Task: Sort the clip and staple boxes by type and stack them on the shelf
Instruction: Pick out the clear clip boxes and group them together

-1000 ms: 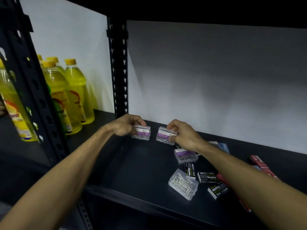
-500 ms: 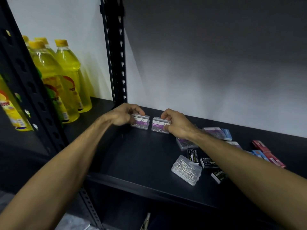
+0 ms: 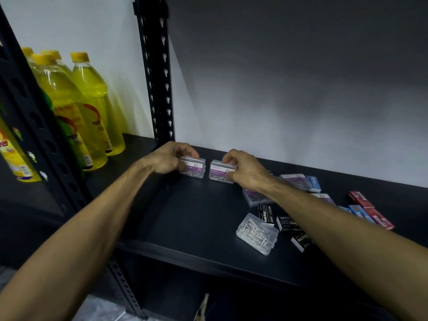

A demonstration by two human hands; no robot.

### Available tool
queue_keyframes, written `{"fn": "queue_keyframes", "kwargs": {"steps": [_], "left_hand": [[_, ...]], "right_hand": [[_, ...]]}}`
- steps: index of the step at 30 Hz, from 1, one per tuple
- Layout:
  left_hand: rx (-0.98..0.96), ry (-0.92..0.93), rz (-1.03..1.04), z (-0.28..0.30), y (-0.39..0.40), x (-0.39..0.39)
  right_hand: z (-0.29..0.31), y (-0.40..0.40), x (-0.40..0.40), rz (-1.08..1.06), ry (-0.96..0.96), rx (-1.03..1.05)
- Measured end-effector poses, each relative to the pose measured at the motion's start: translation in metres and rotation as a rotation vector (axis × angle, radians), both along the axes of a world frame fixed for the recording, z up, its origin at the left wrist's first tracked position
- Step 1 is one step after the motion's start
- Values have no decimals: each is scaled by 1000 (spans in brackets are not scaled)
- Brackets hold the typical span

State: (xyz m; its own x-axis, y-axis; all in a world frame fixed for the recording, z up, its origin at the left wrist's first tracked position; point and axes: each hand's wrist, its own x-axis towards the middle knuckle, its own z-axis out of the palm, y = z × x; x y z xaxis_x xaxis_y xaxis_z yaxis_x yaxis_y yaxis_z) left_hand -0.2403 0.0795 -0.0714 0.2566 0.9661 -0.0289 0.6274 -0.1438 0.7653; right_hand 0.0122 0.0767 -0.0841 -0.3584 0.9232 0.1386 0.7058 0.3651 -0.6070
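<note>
Since the earlier frames both hands have carried their boxes a little toward the back edge of the shelf (image 3: pixel 185 218), and the two boxes now stand upright side by side, apart by a narrow gap; the left hand (image 3: pixel 168 159) curls its fingers around the left clip box (image 3: pixel 194 169), and the right hand (image 3: pixel 246 169) pinches the right clip box (image 3: pixel 220 171) at its top and lower edge. In front of them the shelf lies open down to its front edge; the left side is bounded by the black upright post (image 3: pixel 157 72). I count two held clip boxes, one clear box of loose clips (image 3: pixel 257 234) near the front edge, three black staple boxes (image 3: pixel 287 222) just beside it; further boxes to the right are partly hidden by the arm. The clip boxes are clear plastic with a purple and white label; four yellow bottles (image 3: pixel 92 100) stand left of the post.
</note>
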Motion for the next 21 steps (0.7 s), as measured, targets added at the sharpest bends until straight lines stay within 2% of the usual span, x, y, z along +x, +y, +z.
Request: {"fn": "queue_keyframes", "kwargs": {"steps": [6, 12, 16, 21], "left_hand": [[24, -22, 55, 5, -1, 0], [231, -102, 198, 22, -7, 25], [347, -147, 108, 36, -17, 69], [281, -119, -71, 37, -30, 134]], "right_hand": [[7, -5, 14, -4, 61, 5], [23, -6, 57, -73, 44, 80], [24, -7, 87, -152, 34, 107], [17, -12, 114, -183, 30, 82]]}}
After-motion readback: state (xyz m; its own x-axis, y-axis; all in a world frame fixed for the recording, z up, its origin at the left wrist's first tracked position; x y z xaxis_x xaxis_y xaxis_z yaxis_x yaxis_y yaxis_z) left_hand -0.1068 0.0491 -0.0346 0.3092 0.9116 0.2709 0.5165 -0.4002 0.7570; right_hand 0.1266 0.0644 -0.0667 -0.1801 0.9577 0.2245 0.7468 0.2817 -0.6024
